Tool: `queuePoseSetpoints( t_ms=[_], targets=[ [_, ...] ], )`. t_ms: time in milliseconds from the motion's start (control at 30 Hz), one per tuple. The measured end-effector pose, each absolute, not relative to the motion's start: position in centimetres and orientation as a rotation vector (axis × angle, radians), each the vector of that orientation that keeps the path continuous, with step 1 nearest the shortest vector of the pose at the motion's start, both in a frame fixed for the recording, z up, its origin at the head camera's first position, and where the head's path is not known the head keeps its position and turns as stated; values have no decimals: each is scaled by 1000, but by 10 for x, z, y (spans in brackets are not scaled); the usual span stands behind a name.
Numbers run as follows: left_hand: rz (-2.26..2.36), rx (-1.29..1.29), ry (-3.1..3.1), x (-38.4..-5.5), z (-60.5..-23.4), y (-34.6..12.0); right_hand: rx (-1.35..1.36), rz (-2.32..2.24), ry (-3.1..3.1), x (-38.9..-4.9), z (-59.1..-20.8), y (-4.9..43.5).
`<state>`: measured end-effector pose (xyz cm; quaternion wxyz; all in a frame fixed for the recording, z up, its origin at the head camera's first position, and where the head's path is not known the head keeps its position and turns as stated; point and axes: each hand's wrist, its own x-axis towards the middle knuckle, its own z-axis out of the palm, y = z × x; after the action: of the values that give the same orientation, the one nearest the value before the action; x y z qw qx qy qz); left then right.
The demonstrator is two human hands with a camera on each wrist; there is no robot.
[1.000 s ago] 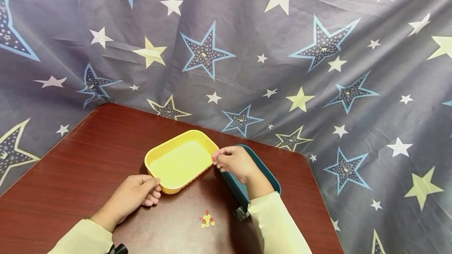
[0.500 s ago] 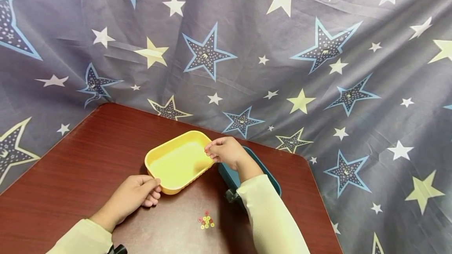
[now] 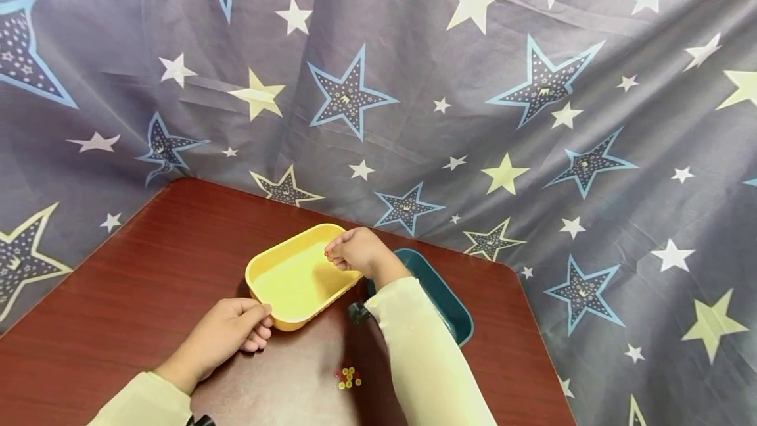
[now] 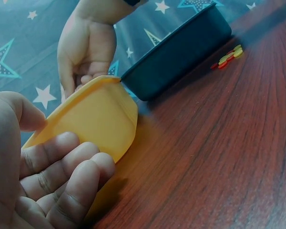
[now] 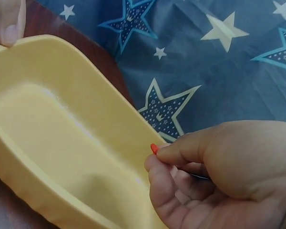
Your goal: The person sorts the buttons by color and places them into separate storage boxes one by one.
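My left hand [image 3: 227, 331] pinches the near left rim of a yellow plastic tray [image 3: 278, 258], thumb on top and fingers below. Over the tray's right end, my right hand [image 3: 357, 254] holds a small red button [image 5: 154, 148] between thumb and fingertips. The right wrist view shows the tray's visible floor bare except for a shadow. A dark teal tray [image 3: 455, 311] stands just right of the yellow one, partly hidden by the right arm. Several small red and yellow buttons [image 3: 349, 378] lie in a cluster on the table nearer to me.
The brown wooden table [image 3: 148, 268] runs back to a grey star-patterned cloth [image 3: 414, 117] hanging behind and to the right. A black wrist strap piece [image 3: 357, 312] shows under the right sleeve.
My right hand has moved left with the red button, from the yellow tray's right rim to over its inside. My left hand keeps its grip on the rim.
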<state>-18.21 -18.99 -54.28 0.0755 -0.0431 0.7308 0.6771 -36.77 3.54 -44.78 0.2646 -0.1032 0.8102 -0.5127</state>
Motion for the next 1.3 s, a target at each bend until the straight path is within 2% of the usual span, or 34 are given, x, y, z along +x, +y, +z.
queuePoseSetpoints(
  t_ms=[533, 967, 1300],
  targets=[
    [2035, -135, 2190, -186, -546, -193, -228, -1328, 2297, -365, -472, 14],
    [2034, -144, 2176, -183, -549, -190, -191, -1280, 2379, -355, -474, 13],
    [2017, -174, 2201, -184, -545, -190, -241, -1394, 2344, -364, -463, 23]
  ],
)
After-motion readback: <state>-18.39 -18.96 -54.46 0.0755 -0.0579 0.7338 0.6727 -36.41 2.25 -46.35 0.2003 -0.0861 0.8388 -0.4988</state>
